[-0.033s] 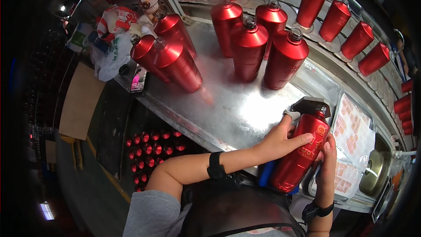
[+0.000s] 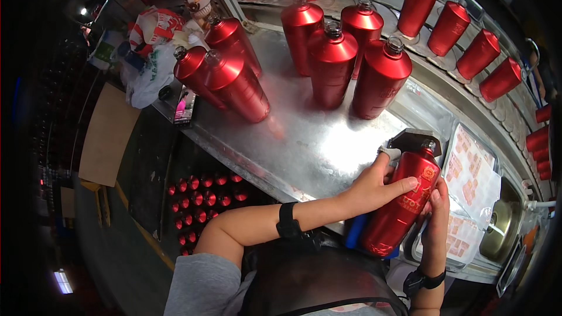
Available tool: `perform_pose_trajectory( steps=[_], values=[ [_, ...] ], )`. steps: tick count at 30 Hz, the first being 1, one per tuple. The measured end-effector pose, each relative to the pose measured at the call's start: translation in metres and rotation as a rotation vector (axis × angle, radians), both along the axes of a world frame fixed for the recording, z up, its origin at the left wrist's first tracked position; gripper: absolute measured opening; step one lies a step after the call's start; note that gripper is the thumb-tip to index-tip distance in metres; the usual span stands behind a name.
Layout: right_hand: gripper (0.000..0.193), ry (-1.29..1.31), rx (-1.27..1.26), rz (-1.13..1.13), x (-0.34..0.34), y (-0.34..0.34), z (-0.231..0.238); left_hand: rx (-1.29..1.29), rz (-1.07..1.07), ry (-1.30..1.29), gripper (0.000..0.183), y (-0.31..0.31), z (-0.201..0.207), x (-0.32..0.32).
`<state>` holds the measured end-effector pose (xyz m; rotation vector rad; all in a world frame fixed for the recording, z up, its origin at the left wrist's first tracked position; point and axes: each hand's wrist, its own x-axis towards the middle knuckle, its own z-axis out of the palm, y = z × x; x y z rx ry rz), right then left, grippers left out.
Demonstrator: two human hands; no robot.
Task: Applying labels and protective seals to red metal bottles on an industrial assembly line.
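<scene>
A glossy red bottle [image 2: 392,216] with gold markings leans in my hands at the table's front edge, its clear neck pointing up and right. My left hand [image 2: 374,190] grips it from the left, thumb laid across the front, with a pale wrap on one finger. From the other side my right hand [image 2: 436,208] holds it, fingertips against its right edge. Behind the bottle's neck is a dark angular holder [image 2: 414,136], partly covered. Just right of my right hand lies a tray [image 2: 496,161] with clear sheets of small red-and-gold decals [image 2: 468,190].
Several red bottles [image 2: 383,82] stand on the metal table [image 2: 293,146], with another group [image 2: 240,88] farther left. More bottles [image 2: 448,28] ride a curved conveyor [image 2: 436,70] behind. A phone [image 2: 184,107] lies at the left edge. A metal basin [image 2: 500,228] is at right.
The bottles on the conveyor at the upper right have shifted very slightly to the right. My hands and the held bottle look the same.
</scene>
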<state>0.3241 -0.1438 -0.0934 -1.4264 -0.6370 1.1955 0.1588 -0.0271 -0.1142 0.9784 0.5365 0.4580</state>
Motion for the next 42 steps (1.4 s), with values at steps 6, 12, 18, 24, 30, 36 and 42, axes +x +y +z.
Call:
perform_pose_trajectory(
  steps=[6,12,18,24,30,36,42],
  values=[
    [0.062,-0.063,0.064,-0.024,-0.016,0.013,0.004,-0.056,-0.013,0.005,0.064,0.004,-0.003,-0.003],
    [0.062,-0.066,-0.011,0.017,-0.014,0.013,0.012,-0.085,-0.01,-0.006,0.064,0.009,0.002,-0.009],
    [0.06,-0.059,0.001,0.029,-0.009,0.009,0.006,-0.076,-0.021,-0.003,0.069,0.006,-0.004,-0.009],
    [0.053,-0.035,-0.009,-0.005,-0.009,0.012,0.005,-0.042,-0.01,0.026,0.069,0.014,-0.004,-0.013],
    [0.052,-0.042,-0.037,-0.018,-0.014,0.022,0.006,-0.126,-0.014,-0.03,0.06,0.021,0.001,-0.014],
    [0.053,-0.048,-0.061,-0.003,0.002,0.013,0.004,-0.085,-0.001,-0.016,0.057,0.015,0.003,-0.007],
    [0.054,-0.122,-0.036,-0.064,0.01,0.014,0.011,-0.046,0.054,-0.001,0.056,0.016,0.02,0.008]
  ],
)
